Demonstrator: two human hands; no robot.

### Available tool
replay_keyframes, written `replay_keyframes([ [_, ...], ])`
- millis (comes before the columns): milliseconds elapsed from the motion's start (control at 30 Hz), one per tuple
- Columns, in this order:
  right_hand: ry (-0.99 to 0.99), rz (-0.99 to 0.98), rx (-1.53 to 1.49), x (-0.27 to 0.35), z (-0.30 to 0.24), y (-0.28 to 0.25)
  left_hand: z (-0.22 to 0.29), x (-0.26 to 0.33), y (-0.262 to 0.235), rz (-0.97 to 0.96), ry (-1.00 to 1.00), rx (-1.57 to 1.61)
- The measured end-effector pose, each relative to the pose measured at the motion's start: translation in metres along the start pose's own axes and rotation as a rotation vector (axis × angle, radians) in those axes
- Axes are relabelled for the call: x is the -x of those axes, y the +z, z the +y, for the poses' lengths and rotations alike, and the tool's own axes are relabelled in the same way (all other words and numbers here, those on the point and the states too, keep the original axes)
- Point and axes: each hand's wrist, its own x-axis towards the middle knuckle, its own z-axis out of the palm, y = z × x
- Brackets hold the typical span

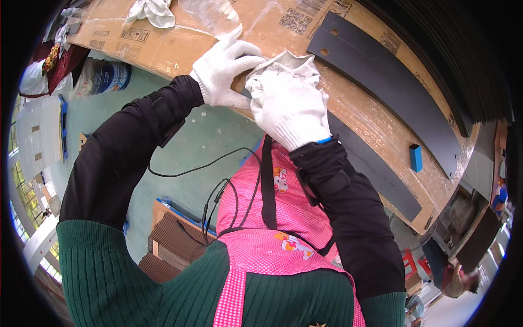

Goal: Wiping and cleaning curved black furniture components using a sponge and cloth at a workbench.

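My left hand (224, 73), in a white knit glove, is at the near end of a dark grey panel (376, 169). Its thumb and fingers curve around that end, and the fingertips are partly hidden beside the cloth. My right hand (289, 106), gloved the same way, is closed on a crumpled whitish cloth (289, 64) and presses it onto the panel. That panel runs from under my hands toward the lower right, its near part covered by my right hand and forearm.
A second, longer dark panel (387, 82) with holes lies beyond on the cardboard-covered table (212, 52). A small blue block (415, 158) stands between the panels. White gloves or rags (153, 12) and clear plastic lie at the far left. A dark stack (436, 43) rises at the right.
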Motion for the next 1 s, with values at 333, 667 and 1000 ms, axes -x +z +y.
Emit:
replay_keyframes([
  [333,0.236,0.028,0.000,0.092,0.064,-0.028,0.008,0.006,-0.011,-0.053,-0.040,-0.036],
  [667,0.306,0.103,0.023,0.120,0.086,-0.032,-0.002,0.008,-0.006,-0.064,-0.036,-0.048],
  [1000,0.352,-0.063,0.095,0.032,0.048,-0.031,-0.001,-0.010,-0.002,-0.066,0.024,-0.014],
])
